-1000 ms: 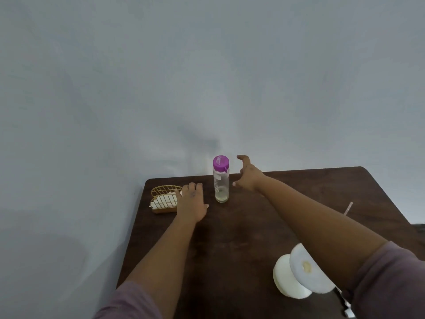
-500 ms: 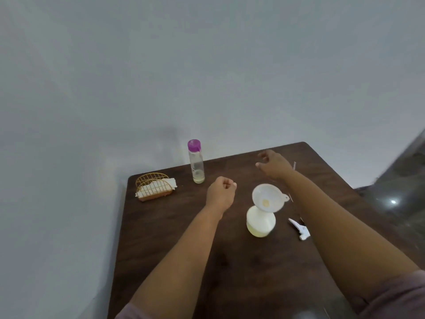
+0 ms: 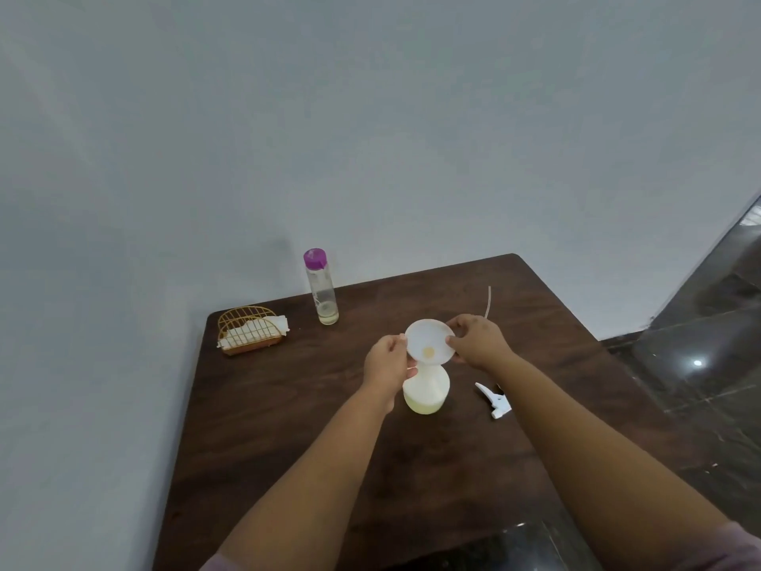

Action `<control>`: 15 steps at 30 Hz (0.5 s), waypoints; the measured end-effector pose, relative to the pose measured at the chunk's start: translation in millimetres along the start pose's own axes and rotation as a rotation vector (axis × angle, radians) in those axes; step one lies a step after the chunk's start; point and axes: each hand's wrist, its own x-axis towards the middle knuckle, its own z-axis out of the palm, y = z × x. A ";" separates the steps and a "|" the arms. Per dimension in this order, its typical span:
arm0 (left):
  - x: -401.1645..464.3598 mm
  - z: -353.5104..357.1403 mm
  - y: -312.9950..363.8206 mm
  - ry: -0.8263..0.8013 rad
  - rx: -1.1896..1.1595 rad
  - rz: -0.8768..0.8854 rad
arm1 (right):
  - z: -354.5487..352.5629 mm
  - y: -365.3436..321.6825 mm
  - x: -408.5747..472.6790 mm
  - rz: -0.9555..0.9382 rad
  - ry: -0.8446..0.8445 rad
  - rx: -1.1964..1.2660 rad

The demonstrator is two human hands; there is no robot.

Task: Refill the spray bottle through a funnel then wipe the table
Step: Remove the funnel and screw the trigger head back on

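pale grey walls meet in a corner behind a dark wooden counter [image 3: 288, 426], and glossy dark floor tiles [image 3: 700, 385] show off to the right. from the head view, the white spray bottle [image 3: 426, 391] stands upright near the middle of the counter with a pale yellowish liquid in its lower part, its top uncapped. a white funnel [image 3: 430, 344] sits in the neck of the bottle, its wide mouth tilted toward the camera, with a small yellowish spot at its centre. the left hand [image 3: 387, 364] pinches the funnel's left rim, its grip narrow, with fingers curled at the edge. the right hand [image 3: 477, 340] pinches the right rim in the same narrow grip, thumb and fingers curled onto the edge. both forearms reach in from the bottom of the frame, with mauve sleeves just visible at the lower corners. the white trigger sprayer head [image 3: 494, 399] lies on the counter just right of the bottle, apart from it, and a thin pale tube [image 3: 489, 302] lies farther back. a clear refill bottle [image 3: 322, 288] with a purple cap stands upright at the rear edge, a little yellowish liquid at its bottom. a gold wire holder [image 3: 249, 329] with white cloths [image 3: 255, 332] sits at the back left corner.
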 end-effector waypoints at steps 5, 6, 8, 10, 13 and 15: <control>2.2 3.3 -12.7 0.095 0.190 0.092 | -14.2 1.8 5.5 -0.107 0.084 -0.009; 1.7 3.7 -17.8 0.085 0.301 0.119 | -16.0 1.5 6.7 -0.151 0.085 -0.040; 1.4 8.1 -26.6 0.058 0.438 0.150 | -17.0 0.4 8.1 -0.202 0.072 -0.040; 4.4 15.1 -32.6 0.049 0.487 0.170 | -17.0 0.8 11.0 -0.210 0.067 -0.005; 8.2 25.5 -35.2 0.057 0.544 0.199 | -17.7 3.4 16.3 -0.230 0.062 0.024; 11.4 30.0 -37.2 0.074 0.567 0.207 | -17.8 6.8 20.3 -0.252 0.055 0.027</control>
